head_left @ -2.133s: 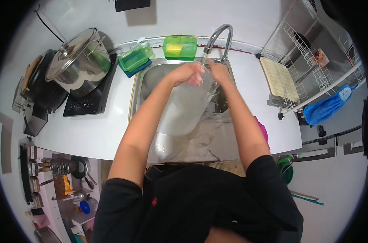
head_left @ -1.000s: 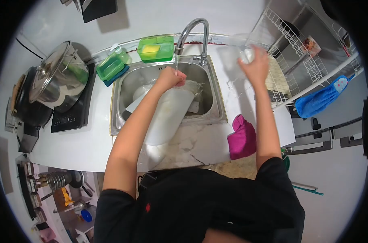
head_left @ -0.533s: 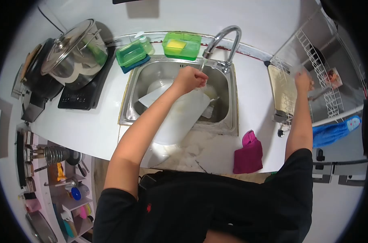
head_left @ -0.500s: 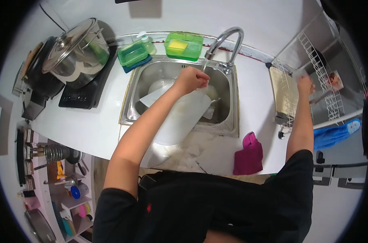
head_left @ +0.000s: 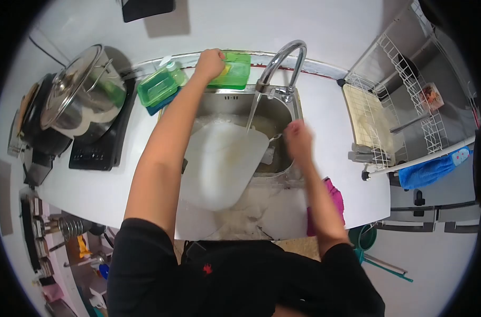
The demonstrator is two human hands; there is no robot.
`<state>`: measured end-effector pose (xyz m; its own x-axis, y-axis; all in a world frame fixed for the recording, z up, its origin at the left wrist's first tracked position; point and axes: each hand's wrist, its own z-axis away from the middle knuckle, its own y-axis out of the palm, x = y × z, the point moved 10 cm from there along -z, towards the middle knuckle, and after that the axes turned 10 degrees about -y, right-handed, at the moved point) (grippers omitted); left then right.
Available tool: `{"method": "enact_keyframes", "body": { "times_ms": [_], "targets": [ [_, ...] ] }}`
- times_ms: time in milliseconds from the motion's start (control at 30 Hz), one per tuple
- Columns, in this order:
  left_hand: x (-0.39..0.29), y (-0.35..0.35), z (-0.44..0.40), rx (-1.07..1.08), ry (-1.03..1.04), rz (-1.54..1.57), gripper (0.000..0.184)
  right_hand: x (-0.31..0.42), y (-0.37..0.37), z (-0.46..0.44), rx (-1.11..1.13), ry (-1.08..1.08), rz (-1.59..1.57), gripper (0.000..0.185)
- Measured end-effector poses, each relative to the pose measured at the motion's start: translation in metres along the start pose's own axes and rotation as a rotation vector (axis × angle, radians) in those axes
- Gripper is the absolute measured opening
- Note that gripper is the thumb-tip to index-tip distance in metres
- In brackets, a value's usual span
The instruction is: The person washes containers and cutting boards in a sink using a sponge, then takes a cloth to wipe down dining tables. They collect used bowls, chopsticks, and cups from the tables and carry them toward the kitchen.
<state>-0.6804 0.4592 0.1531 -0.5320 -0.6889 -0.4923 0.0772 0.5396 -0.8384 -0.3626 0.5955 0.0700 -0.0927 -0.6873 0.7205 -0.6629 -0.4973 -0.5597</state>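
Left hand: The left hand (head_left: 211,63) is up at the back, at the near left end of the green box (head_left: 241,74). Its fingers are curled in. I cannot tell if they grip the box, the yellow sponge (head_left: 226,70) or nothing.
Right hand: The right hand (head_left: 299,140) is over the right rim of the sink (head_left: 297,100). It is blurry, so I cannot tell if the fingers are closed or hold a thing.
Board: The big white board (head_left: 219,169) is partly in the sink and sticks out over its front edge. No hand is on it.
Water: The tap (head_left: 288,47) is on, and water (head_left: 253,112) runs down onto the board.
Done and left: The rack (head_left: 404,87) has some things in it. The board and a small pale thing (head_left: 268,155) are in the sink, not in the rack. To me it looks part done. I cannot tell if the board is clean.
Right side: A pink cloth (head_left: 335,196) lies on the table (head_left: 359,193), partly behind the right arm.
Left side: A big pot (head_left: 87,92) sits on the black stove (head_left: 94,156). A green tub (head_left: 158,89) is by the sink.
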Motion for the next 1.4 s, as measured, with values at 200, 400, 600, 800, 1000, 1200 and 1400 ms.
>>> {"method": "enact_keyframes", "body": {
  "times_ms": [200,400,600,800,1000,1200,1400],
  "targets": [
    [0.044,0.082,-0.048,0.35,-0.249,-0.279,0.065,-0.022,0.112,0.098,0.38,0.679,-0.338,0.05],
    [0.074,0.104,-0.063,0.152,-0.404,-0.162,0.072,-0.014,0.134,0.102,0.145,0.97,-1.22,0.048],
    [0.029,0.028,-0.024,0.306,-0.418,0.73,0.048,0.038,0.165,0.097,0.388,0.948,-1.571,0.048],
    [-0.012,0.005,0.119,0.822,-0.668,1.886,0.043,0.063,0.115,0.08,0.349,0.718,-1.506,0.052],
    [-0.019,0.078,0.168,0.794,-0.584,1.564,0.032,0.094,0.059,0.075,0.3,0.635,-1.333,0.054],
    [-0.073,0.053,0.171,0.429,-0.03,0.621,0.033,0.104,0.018,0.092,0.142,0.605,-1.289,0.057],
    [-0.179,0.025,0.258,0.063,0.684,0.613,0.034,0.099,0.0,0.1,0.071,0.558,-1.289,0.061]
  ]
}}
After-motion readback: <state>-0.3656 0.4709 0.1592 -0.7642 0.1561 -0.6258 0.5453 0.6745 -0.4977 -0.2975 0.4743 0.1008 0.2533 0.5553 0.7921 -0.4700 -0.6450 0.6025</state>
